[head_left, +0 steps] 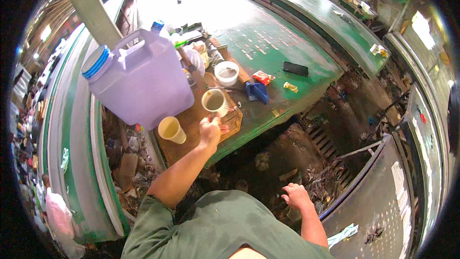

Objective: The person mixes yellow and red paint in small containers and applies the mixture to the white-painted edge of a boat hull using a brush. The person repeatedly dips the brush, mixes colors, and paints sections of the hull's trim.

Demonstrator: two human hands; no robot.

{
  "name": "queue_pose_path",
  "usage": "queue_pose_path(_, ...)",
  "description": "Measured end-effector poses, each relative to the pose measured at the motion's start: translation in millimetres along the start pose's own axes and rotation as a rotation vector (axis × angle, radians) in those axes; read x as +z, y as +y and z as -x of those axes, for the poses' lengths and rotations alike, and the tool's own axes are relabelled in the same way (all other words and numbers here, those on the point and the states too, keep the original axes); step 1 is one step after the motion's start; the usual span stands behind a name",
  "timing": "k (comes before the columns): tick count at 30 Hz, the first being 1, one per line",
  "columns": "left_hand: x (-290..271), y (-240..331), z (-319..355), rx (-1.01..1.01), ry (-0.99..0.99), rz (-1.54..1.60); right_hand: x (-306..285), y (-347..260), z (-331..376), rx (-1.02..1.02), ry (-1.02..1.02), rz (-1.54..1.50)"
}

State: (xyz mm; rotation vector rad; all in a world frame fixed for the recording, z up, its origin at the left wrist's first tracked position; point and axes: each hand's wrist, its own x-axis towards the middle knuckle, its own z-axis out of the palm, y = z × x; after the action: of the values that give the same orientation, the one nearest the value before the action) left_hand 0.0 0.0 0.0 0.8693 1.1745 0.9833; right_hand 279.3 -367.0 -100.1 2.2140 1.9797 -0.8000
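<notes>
My left hand [210, 132] is closed at the near side of a cream mug [223, 111], seemingly on its handle, which my fingers hide. Greyish-brown contents show inside it. Just left of this mug, a yellowish plastic cup [176, 132] leans on the brown board [189, 149]. Behind them stands a big translucent purplish jug [143, 79] with a blue screw lid. A white tub [226, 73] sits just beyond the mug. My right hand [296, 196] hangs low at my side over the dark floor, holding nothing, its fingers loosely apart.
On the green table [287, 50] lie a black phone [295, 69], a red wrapper [263, 77], a blue cloth-like piece [257, 92] and a yellow scrap [290, 87]. A metal post [91, 7] rises behind the jug. Litter covers the floor; a dark perforated panel [378, 206] stands right.
</notes>
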Motion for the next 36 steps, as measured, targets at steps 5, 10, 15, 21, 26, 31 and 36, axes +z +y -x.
queue_pose_path(5, -14, -32, -41, -0.031, 0.137, -0.069, -7, -11, 0, 0.014, 0.089, -0.006)
queue_pose_path(10, -35, -36, -36, -0.016, 0.091, -0.088, 0, -41, -15, 0.066, 0.157, -0.039)
queue_pose_path(15, -57, -52, -24, 0.146, 0.048, -0.31, 3, -87, -26, 0.124, 0.194, -0.006)
queue_pose_path(21, -81, -23, 60, 0.161, -0.352, -0.047, -30, -174, -32, 0.266, 0.384, -0.158)
queue_pose_path(26, -106, 1, 103, 0.323, -0.857, -0.146, -27, -271, -12, 0.213, 0.571, -0.216)
queue_pose_path(31, -99, 20, 188, 0.473, -1.234, -0.163, 18, -378, 74, 0.24, 0.817, -0.788)
queue_pose_path(36, -99, 36, 278, 0.996, -1.554, -0.009, 42, -463, 168, 0.306, 1.006, -0.933)
